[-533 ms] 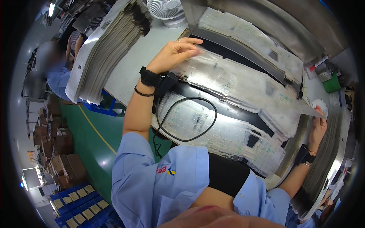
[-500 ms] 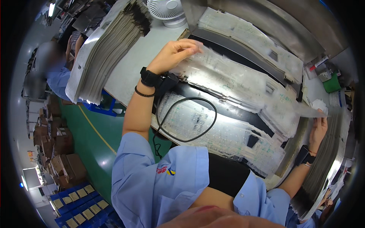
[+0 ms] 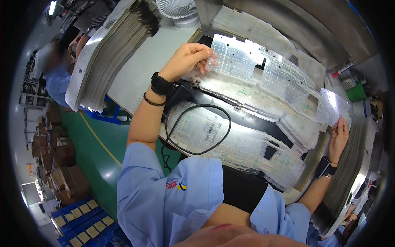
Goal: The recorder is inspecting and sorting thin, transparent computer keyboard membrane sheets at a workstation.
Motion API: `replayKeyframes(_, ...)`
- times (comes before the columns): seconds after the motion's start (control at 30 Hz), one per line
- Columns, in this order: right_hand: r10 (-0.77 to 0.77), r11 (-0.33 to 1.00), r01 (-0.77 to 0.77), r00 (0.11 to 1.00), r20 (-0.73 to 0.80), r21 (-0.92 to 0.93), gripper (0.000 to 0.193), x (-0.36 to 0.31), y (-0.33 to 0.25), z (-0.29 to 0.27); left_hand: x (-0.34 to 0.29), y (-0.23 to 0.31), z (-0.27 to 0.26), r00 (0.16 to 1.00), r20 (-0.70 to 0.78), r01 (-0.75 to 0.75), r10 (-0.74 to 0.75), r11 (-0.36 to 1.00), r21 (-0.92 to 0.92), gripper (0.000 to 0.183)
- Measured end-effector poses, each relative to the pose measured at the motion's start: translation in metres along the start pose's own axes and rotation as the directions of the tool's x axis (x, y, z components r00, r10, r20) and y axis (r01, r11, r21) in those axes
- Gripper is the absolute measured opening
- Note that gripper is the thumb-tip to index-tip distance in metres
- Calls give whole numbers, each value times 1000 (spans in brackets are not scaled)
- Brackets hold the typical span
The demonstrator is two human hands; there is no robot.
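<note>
A long clear plastic sheet with printed lines and cut-outs point(image 3: 236, 59) is stretched between my two hands, tilted so that it catches the light. My left hand point(image 3: 188, 57) pinches its left end between thumb and fingers. At the other end, my right hand point(image 3: 339, 138) grips the lower right corner. Beneath the held sheet lies a pile of similar clear sheets point(image 3: 230, 92) on the dark work surface. Nearer to me is another pile of clear sheets point(image 3: 197, 123), with a looped black cable point(image 3: 227, 131) across it. A further pile point(image 3: 255, 31) lies at the back.
Tall stacks of thin grey sheets stand at the left point(image 3: 111, 57) and right point(image 3: 349, 164). A white fan point(image 3: 179, 10) is at the back. A green container point(image 3: 356, 91) sits at the far right. Another person point(image 3: 57, 78) works at the left; cardboard boxes point(image 3: 68, 181) line the floor.
The sheet, blurred and low over the middle pile before, is now raised and tilted up, its printed pattern clear. My right hand has moved slightly nearer to me.
</note>
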State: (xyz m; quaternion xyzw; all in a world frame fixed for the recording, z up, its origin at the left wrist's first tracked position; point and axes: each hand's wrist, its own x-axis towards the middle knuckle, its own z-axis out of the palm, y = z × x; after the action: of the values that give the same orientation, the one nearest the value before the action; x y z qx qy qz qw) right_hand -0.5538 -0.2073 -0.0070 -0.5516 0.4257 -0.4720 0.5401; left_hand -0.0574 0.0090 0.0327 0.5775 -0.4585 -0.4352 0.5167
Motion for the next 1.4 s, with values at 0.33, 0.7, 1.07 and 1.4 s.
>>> replayKeyframes(0.33, -3, 1000, 3, 1000, 5, 30, 19, -6, -8, 12, -2, 4, 2, 997, -41, -56, 59, 996, 71, 25)
replayKeyframes(0.7, 19, 1000, -20, 1000, 18, 13, 23, -14, -9, 24, 1, -4, -15, 986, -164, -30, 28, 1000, -9, 24)
replayKeyframes(1.07, 37, 999, -42, 989, 144, 29, 25, -28, -19, 53, 11, -20, -47, 964, -255, -87, 73, 995, -47, 24)
replayKeyframes(1.4, 89, 996, -76, 954, 285, -57, 29, -51, -34, 81, 19, -52, -87, 919, -381, -136, 100, 988, -70, 23)
